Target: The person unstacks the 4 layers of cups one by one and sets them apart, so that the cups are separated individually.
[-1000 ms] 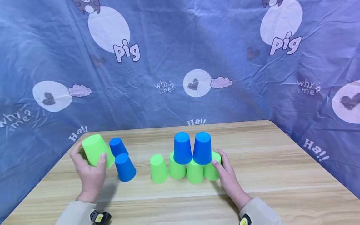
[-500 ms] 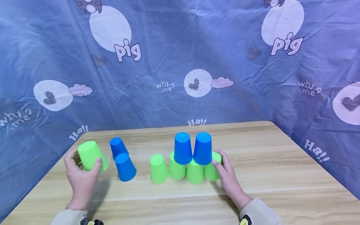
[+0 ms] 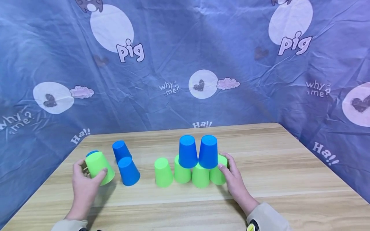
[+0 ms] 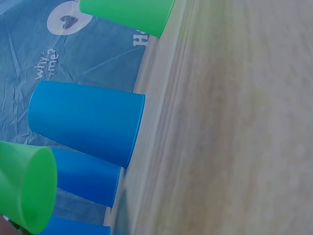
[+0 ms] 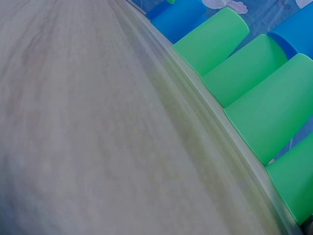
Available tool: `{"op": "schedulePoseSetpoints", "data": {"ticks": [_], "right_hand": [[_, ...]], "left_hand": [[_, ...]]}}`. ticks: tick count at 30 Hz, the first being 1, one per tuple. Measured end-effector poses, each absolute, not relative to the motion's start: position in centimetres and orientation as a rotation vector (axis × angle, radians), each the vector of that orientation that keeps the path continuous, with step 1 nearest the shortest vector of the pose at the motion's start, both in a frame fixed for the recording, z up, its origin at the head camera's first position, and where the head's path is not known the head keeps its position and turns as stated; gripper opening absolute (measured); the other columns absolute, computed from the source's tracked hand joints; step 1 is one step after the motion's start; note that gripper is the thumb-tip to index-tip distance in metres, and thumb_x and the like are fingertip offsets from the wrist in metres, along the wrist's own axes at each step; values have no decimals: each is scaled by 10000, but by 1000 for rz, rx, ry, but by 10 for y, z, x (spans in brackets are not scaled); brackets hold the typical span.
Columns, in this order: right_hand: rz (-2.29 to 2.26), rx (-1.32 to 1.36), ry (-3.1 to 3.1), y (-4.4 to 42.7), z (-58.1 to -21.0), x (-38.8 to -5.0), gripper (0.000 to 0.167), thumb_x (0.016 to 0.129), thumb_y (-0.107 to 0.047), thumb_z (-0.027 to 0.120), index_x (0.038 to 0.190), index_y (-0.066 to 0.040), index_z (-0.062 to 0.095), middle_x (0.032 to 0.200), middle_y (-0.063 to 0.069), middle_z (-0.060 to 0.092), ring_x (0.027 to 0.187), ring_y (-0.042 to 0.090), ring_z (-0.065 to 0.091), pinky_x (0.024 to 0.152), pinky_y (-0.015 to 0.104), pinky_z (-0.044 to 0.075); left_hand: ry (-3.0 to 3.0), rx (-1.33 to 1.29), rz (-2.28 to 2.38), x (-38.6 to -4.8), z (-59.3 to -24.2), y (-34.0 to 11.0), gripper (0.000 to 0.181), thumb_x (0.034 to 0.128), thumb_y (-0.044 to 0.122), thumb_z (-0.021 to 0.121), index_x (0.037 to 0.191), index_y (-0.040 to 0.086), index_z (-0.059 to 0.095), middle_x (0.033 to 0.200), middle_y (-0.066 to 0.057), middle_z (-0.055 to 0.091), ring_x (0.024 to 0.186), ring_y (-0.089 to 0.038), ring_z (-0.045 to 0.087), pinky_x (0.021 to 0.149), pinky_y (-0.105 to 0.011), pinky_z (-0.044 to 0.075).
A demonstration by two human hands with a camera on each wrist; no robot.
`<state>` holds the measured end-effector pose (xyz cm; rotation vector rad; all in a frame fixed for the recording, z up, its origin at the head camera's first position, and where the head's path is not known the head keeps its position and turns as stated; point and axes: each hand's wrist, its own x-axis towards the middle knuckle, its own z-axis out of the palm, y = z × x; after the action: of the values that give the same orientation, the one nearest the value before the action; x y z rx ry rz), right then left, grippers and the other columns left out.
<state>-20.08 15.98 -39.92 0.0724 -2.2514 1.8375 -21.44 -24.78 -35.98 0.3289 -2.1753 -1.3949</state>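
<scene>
My left hand (image 3: 84, 186) grips a tilted green cup (image 3: 99, 167) at the left, its rim off the table in the left wrist view, where the cup (image 4: 36, 188) shows at the lower left. Just behind it peeks the top of a blue cup (image 3: 92, 152). Beside it stand two blue cups (image 3: 128, 171), (image 3: 121, 150). My right hand (image 3: 235, 183) holds the rightmost green cup (image 3: 218, 171) of a row of green cups (image 3: 200, 176), (image 3: 182, 170). Two upside-down blue cups (image 3: 188, 152), (image 3: 208, 152) rest on top of them.
Another green cup (image 3: 163, 173) stands upside down left of the stacked cups, in line with the row. The wooden table (image 3: 179, 208) ends at its back edge against a blue patterned cloth (image 3: 162, 48).
My left hand first moved left with the green cup, then lowered it and came slightly back right. A blue cup's top now shows behind it. My right hand has stayed in place.
</scene>
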Motion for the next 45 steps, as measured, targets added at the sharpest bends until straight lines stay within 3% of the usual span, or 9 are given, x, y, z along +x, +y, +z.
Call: {"op": "schedulePoseSetpoints", "data": {"ticks": [6, 10, 13, 15, 28, 45], "right_hand": [[1830, 75, -2251, 160, -400, -201, 390, 971, -157, 415, 1350, -100, 350, 1266, 140, 475, 1070, 179, 444, 916, 357, 381], [1829, 70, -2253, 161, -400, -200, 392, 970, -157, 417, 1351, -100, 349, 1268, 139, 473, 1075, 184, 439, 917, 357, 378], [1834, 64, -2250, 161, -400, -200, 393, 969, -155, 417, 1352, -100, 348, 1268, 138, 470, 1076, 185, 435, 917, 356, 376], [1836, 63, -2247, 161, -400, -200, 393, 968, -154, 417, 1352, -99, 348, 1267, 137, 469, 1074, 178, 435, 919, 357, 374], [1844, 73, -2239, 160, -400, -200, 393, 968, -156, 421, 1351, -102, 353, 1256, 136, 477, 1050, 136, 451, 909, 351, 382], [1849, 82, -2253, 160, -399, -201, 402, 973, -158, 408, 1364, -101, 331, 1283, 141, 462, 1104, 225, 430, 914, 351, 381]], "left_hand": [[-2330, 329, -1411, -215, -363, -252, 704, 794, 31, 655, 1350, 0, 224, 1341, -201, 344, 1076, -227, 416, 761, -122, 355], [-2402, 317, -1423, -216, -364, -254, 743, 797, 55, 658, 1356, -29, 177, 1337, -301, 322, 1162, -388, 394, 886, -349, 400], [-2460, 310, -1430, -216, -365, -255, 771, 800, 79, 663, 1360, -34, 146, 1337, -354, 301, 1196, -459, 357, 957, -542, 349], [-2491, 316, -1435, -216, -365, -255, 785, 797, 81, 665, 1362, -34, 132, 1345, -375, 287, 1216, -486, 335, 985, -594, 310], [-2549, 391, -1431, -216, -366, -257, 824, 768, 61, 668, 1372, -60, 121, 1376, -407, 237, 1256, -537, 287, 1015, -602, 286], [-2568, 387, -1494, -218, -367, -257, 833, 794, 10, 641, 1397, -73, 73, 1421, -398, 156, 1277, -551, 235, 1025, -601, 277]]}}
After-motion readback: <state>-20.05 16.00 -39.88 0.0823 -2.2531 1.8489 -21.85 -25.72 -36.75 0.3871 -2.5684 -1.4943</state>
